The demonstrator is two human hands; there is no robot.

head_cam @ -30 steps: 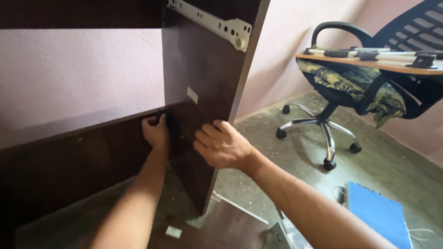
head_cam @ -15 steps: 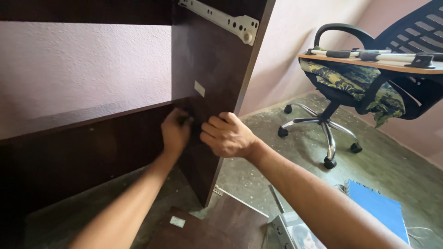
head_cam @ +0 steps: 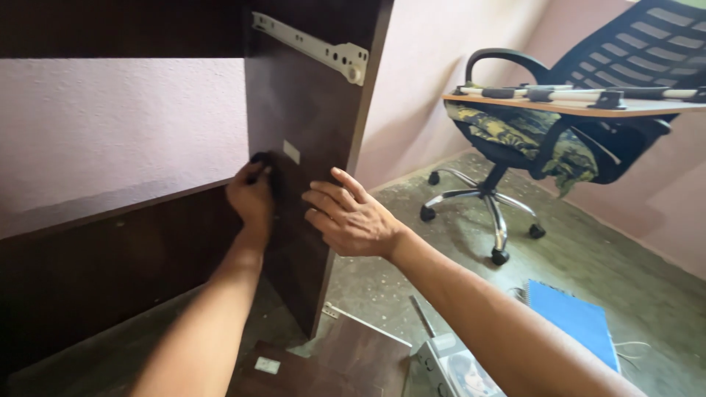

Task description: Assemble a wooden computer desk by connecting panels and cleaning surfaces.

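The upright dark brown panel (head_cam: 309, 147) stands in the middle of things, and both bare hands are on it. The left hand (head_cam: 252, 197) is curled tight against the panel's inner face, right at the corner where the low back board (head_cam: 110, 257) meets it; the fingers are closed around something small and dark (head_cam: 259, 157), too hidden in the fist to tell what it is. Just beside that hand, on the panel, sits a small pale sticker (head_cam: 292, 152). The right hand (head_cam: 351, 217) rests flat on the panel's front edge, fingers spread and loosely bent, holding nothing, only pressing against the wood.

High on the panel a white metal drawer rail (head_cam: 312, 48) runs slanting along its face. Behind the panel and above the back board, the pink wall (head_cam: 118, 125) shows.

At the foot of the panel lies another dark board (head_cam: 323, 364) flat on the floor, with a small pale tag on it. Just beyond that board, a clear plastic packet (head_cam: 456, 367) lies on the floor. Further from the panel, a blue notebook (head_cam: 573, 323) lies on the speckled floor (head_cam: 588, 250).

Well apart from the panel stands a black office chair (head_cam: 544, 140) on a chrome wheeled base, a patterned cloth (head_cam: 529, 136) draped over its seat. A light wooden board (head_cam: 573, 105) lies across its armrests, with long pale rails on top of it
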